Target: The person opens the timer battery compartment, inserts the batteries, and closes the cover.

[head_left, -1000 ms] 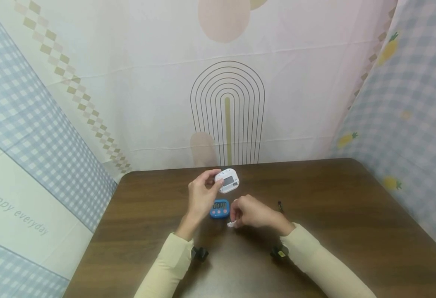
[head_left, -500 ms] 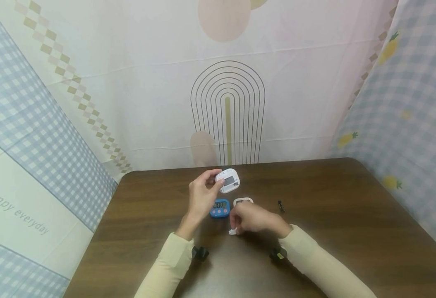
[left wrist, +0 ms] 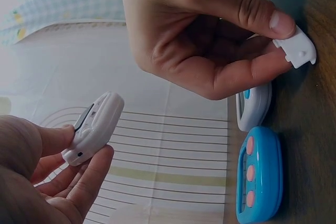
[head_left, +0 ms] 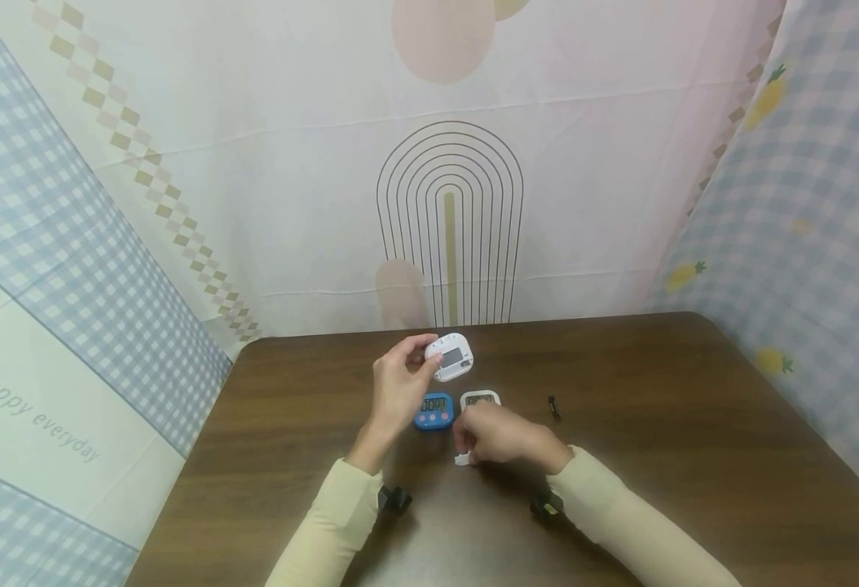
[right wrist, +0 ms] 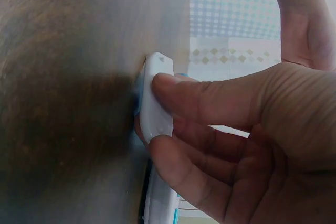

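**Small cover could slip**

Head view: your left hand (head_left: 398,383) pinches the white square plastic timer (head_left: 450,357) above the dark wooden desk (head_left: 693,440).

Left wrist view: a blue rounded timer (left wrist: 260,179) lies nearby.

Right wrist view: your right hand (right wrist: 247,129) pinches the small white plastic cover (right wrist: 155,106) against the desk; a loose grip could drop it.

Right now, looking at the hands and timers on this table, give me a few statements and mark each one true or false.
1. The left hand holds a white timer above the table. True.
2. The right hand is idle, holding nothing. False: it pinches a small white piece down on the table.
3. A blue timer lies on the table between the hands. True.
4. The blue timer has green buttons. False: they are pink.
5. A small dark object lies right of the hands. True.
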`<state>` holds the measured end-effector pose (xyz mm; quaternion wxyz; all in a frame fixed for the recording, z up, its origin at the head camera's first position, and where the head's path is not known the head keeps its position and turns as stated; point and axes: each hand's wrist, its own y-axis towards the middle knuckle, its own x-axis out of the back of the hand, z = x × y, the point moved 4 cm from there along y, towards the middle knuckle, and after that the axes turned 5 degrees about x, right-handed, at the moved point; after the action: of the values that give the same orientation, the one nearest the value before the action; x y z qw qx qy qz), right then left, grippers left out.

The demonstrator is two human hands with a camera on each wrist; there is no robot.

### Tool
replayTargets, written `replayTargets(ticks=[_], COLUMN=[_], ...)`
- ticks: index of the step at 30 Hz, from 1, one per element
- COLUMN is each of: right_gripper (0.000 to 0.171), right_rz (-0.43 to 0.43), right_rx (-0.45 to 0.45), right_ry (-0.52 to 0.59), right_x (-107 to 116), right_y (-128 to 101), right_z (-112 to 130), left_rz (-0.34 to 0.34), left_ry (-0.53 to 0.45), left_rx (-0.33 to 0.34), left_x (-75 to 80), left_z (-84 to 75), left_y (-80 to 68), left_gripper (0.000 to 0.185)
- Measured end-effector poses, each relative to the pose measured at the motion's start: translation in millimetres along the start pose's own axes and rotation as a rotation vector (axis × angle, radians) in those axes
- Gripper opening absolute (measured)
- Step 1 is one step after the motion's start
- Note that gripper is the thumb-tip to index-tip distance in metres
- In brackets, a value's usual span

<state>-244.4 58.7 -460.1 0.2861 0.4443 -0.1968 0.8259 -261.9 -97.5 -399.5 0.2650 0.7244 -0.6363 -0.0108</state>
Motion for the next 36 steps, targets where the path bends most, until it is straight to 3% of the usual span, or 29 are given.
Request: replayTargets(ticks=[25,36], right_gripper=[0.021,0.02], right_rz=[-0.042,-0.029], right_rx=[-0.002,-0.021], right_ry=[-0.135,-0.017], right_x=[-1.5,6.5], right_y=[1.7,-2.5], right_z=[-1.7,-5.3], left_rz=[0.007,0.001], left_ry=[0.0,0.01], left_rx=[-0.013,-0.013], left_x=[-1.5,-2.0], left_z=[1.3,1.4], left_y=[-1.0,0.3], left_gripper=[0.029,0.028])
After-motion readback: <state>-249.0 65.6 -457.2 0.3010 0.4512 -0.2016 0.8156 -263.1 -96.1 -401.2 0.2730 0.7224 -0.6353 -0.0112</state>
